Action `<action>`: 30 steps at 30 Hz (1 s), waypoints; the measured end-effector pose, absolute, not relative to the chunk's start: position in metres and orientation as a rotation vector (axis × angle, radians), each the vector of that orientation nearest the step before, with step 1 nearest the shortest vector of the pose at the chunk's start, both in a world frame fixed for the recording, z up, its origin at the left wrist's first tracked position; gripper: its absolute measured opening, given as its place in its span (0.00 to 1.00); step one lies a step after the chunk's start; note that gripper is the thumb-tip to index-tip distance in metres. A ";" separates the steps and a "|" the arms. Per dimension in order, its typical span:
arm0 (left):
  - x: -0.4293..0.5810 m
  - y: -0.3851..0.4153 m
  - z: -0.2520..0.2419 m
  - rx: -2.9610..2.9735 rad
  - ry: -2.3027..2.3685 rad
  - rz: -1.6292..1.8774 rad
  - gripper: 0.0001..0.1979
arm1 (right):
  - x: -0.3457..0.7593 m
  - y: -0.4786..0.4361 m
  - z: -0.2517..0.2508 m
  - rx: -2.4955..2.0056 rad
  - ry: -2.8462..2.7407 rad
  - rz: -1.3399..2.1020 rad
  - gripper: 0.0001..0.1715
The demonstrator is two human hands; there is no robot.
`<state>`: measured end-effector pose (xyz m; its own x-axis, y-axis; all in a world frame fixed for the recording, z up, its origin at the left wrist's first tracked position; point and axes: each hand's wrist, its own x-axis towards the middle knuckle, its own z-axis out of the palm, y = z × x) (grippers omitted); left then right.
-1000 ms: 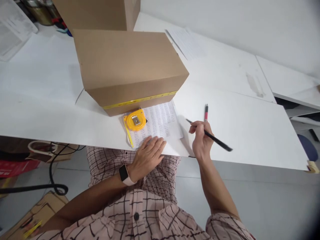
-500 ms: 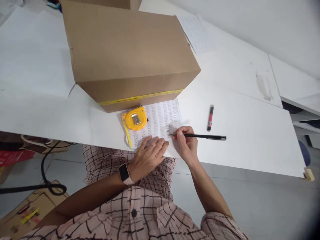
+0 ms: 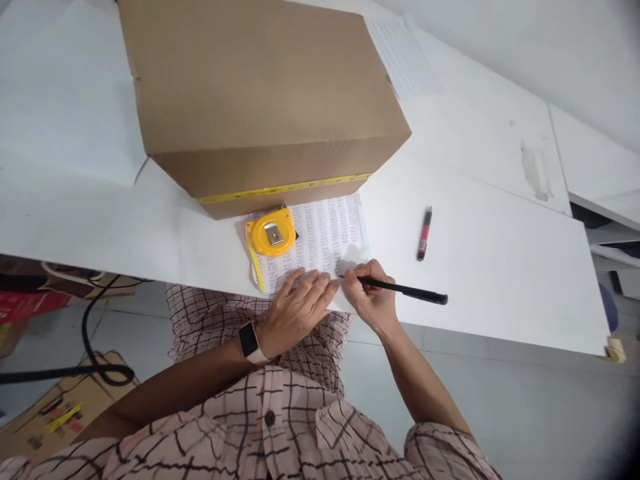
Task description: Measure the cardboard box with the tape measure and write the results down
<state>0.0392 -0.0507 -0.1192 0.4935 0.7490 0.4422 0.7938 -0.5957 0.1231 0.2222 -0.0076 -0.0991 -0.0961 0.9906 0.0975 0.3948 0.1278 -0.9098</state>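
Observation:
My right hand (image 3: 373, 297) is closed around a black pen (image 3: 413, 292), its tip down on a paper sheet (image 3: 325, 230) filled with columns of handwriting. My left hand (image 3: 295, 310) lies flat over the sheet's lower edge, fingers stretched out. On the sheet's left part rests a yellow tape measure (image 3: 273, 233), with a short yellow strip of blade showing along its left side. The sheet's far edge meets a large cardboard box (image 3: 270, 87) with yellow tape along its lower side.
Right of the sheet, a red and black pen (image 3: 425, 233) lies on the white table (image 3: 505, 267). Another written sheet (image 3: 405, 57) is behind the box, and white paper (image 3: 65, 93) is at the left. Below, a black cable (image 3: 87, 333) loops near flattened cardboard (image 3: 90, 400).
The black pen's tip has moved slightly lower on the sheet, and its back end has tilted toward me. My left hand stays in place. The view has shifted a little.

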 end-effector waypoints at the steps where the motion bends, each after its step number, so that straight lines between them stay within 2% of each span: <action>1: 0.039 -0.051 -0.119 -2.629 -1.363 -0.711 0.20 | 0.222 -0.008 -0.100 -1.384 -1.623 0.949 0.16; 30: 0.039 -0.050 -0.118 -2.642 -1.383 -0.710 0.19 | 0.223 -0.006 -0.101 -1.419 -1.609 0.975 0.15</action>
